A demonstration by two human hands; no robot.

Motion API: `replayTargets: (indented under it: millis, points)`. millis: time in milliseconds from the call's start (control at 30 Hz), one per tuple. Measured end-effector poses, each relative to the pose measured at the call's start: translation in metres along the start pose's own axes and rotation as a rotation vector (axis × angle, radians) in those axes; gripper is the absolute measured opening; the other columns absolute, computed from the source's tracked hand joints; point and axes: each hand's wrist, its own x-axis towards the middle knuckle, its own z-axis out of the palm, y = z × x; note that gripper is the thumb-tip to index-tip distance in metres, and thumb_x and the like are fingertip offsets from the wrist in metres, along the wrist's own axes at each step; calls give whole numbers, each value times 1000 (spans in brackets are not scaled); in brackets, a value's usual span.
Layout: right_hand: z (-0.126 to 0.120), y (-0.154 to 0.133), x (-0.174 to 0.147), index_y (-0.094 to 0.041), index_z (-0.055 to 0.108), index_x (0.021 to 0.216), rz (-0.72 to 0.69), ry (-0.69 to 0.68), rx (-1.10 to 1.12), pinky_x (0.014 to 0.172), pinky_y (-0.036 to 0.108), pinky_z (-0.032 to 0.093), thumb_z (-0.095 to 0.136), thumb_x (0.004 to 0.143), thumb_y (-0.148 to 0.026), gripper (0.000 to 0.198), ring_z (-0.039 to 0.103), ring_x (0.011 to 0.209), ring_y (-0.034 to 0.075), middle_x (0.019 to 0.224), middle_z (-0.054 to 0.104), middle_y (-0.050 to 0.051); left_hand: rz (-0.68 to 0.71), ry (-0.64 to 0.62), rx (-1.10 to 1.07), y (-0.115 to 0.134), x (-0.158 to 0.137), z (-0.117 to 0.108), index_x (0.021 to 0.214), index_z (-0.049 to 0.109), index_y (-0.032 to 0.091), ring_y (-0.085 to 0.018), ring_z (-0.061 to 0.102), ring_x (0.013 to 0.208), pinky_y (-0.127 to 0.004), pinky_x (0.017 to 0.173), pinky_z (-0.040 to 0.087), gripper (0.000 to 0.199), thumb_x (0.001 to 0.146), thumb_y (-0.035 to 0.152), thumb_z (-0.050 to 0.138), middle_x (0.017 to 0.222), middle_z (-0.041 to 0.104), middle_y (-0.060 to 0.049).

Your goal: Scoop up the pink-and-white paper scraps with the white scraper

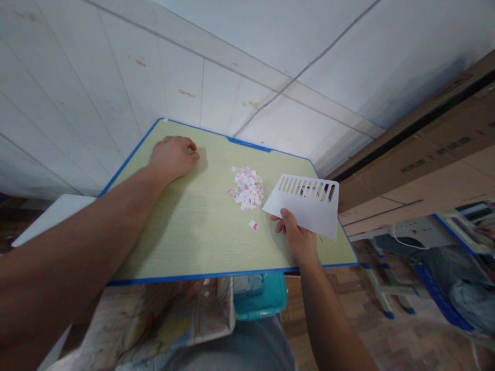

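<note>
My right hand (296,234) grips a flat white slotted sheet (305,206) by its lower edge, thumb on top. The sheet is stiff-looking, with a row of long cut-outs along its far side, and is held over the right part of the table. To its left lies a heap of small white and pink paper pieces (248,188). One loose paper piece (252,224) sits apart, nearer to me. At the table's far left, my left hand (174,156) rests with its fingers curled in; nothing shows in them.
The pale green tabletop (193,232) has a blue rim and stands against a white panelled wall (216,93). Brown cardboard boxes (425,154) line the right side. Below the front edge are a teal plastic bin (261,304) and a crumpled bag (209,309). A person's leg (448,268) shows at far right.
</note>
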Motion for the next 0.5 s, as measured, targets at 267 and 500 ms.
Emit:
replayTargets:
  millis: [267, 500]
  points:
    - [-8, 9, -18, -30, 87, 76, -27, 49, -117, 104, 49, 63, 68, 113, -74, 60, 73, 70, 29, 65, 75, 2, 3, -18, 46, 7, -6, -5, 154, 87, 15, -41, 64, 155, -54, 137, 51, 68, 113, 62, 59, 167, 82, -18]
    - [-7, 14, -25, -34, 77, 68, -37, 35, -96, 118, 52, 59, 69, 114, -74, 62, 82, 93, 36, 80, 87, 7, 5, -21, 84, 9, -6, -6, 156, 86, 14, -44, 68, 160, -62, 139, 52, 60, 114, 45, 58, 170, 82, -20]
